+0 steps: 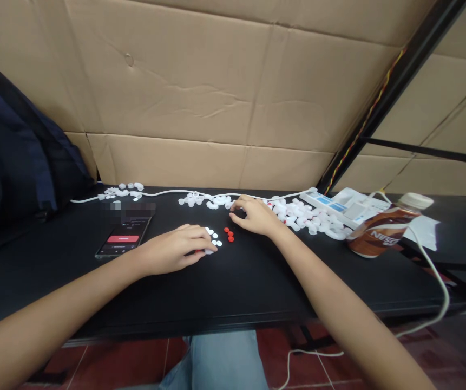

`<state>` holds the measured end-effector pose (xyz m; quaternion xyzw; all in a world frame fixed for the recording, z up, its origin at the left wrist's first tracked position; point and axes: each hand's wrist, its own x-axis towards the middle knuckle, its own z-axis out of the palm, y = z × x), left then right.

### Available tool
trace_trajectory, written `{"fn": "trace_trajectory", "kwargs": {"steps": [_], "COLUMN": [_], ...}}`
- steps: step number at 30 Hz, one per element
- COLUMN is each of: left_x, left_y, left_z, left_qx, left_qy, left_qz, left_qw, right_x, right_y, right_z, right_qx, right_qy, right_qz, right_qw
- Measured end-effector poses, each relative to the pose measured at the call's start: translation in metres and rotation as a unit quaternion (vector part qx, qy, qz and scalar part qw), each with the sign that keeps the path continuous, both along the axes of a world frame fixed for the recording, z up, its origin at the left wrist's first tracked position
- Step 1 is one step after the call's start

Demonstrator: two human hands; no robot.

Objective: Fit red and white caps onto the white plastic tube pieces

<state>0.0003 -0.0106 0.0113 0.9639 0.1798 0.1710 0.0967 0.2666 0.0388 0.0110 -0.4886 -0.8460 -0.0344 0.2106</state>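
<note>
My left hand (182, 250) rests low over the black table, its fingers bent together and closed around a small white and red plastic piece (208, 252) that they partly hide. Several white round caps (215, 235) lie beside its fingertips. To their right sits a little cluster of red caps (230, 234). My right hand (257, 215) is behind and right of the red caps, fingers curved and thumb apart, with nothing visible in it. Its fingertips are near a group of translucent white plastic pieces (218, 201); a bigger pile of such pieces (297, 214) spreads beyond its wrist.
A phone (123, 235) lies left of my left hand, near a dark backpack (21, 146). More white pieces (123, 190) and a white cable (163, 192) run along the cardboard wall (176, 97). At right stand a brown Nescafé bottle (382, 230) and blue-white packaging (334, 206).
</note>
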Motion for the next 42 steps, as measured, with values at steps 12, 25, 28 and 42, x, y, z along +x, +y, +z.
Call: {"fn": "trace_trajectory", "kwargs": {"steps": [12,25,28,42], "left_x": [0.002,0.008,0.01,0.008], "left_y": [-0.004,-0.002,-0.002,-0.003], "left_z": [0.002,0.002,0.003,-0.001], "left_qx": [-0.049,-0.207,-0.271,-0.135], "left_qy": [-0.036,-0.145,-0.166,-0.215], "left_qz": [0.018,0.129,0.136,0.136], "left_qw": [0.998,0.959,0.938,0.958], "right_x": [-0.001,-0.017,-0.028,-0.05], "right_y": [-0.001,-0.015,-0.025,-0.036], "right_z": [0.001,0.009,0.012,0.003], "right_qx": [-0.006,-0.092,-0.154,-0.387], "right_qy": [-0.003,0.167,0.222,0.358], "right_qz": [-0.002,0.141,0.201,0.3], "right_qw": [1.0,0.971,0.942,0.795]}}
